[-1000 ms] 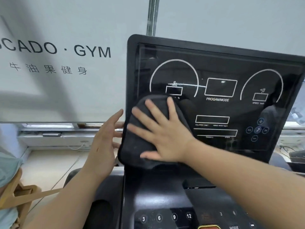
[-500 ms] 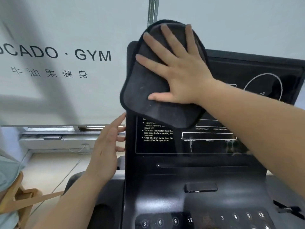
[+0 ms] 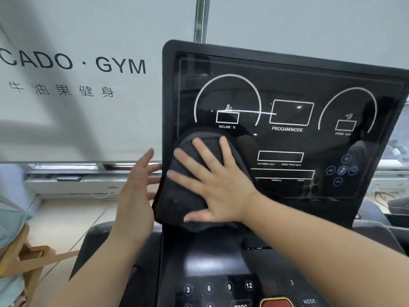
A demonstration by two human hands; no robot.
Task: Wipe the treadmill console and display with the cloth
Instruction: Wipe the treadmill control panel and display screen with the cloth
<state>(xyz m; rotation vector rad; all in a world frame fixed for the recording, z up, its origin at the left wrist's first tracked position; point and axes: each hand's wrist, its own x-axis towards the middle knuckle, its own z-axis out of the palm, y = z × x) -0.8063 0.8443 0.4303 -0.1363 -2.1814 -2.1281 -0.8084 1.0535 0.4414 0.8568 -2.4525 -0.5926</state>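
Right hand (image 3: 218, 187), fingers spread flat, presses cloth (image 3: 183, 196) under its palm against display (image 3: 287, 140) lower-left corner. Left hand (image 3: 135, 193), fingers straight, touches the display's left edge just beside cloth.

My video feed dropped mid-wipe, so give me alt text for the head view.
The right hand presses a dark grey cloth flat against the lower left of the glossy black treadmill display, fingers spread. The left hand, fingers straight, sits at the display's left edge; numbered console buttons sit below.
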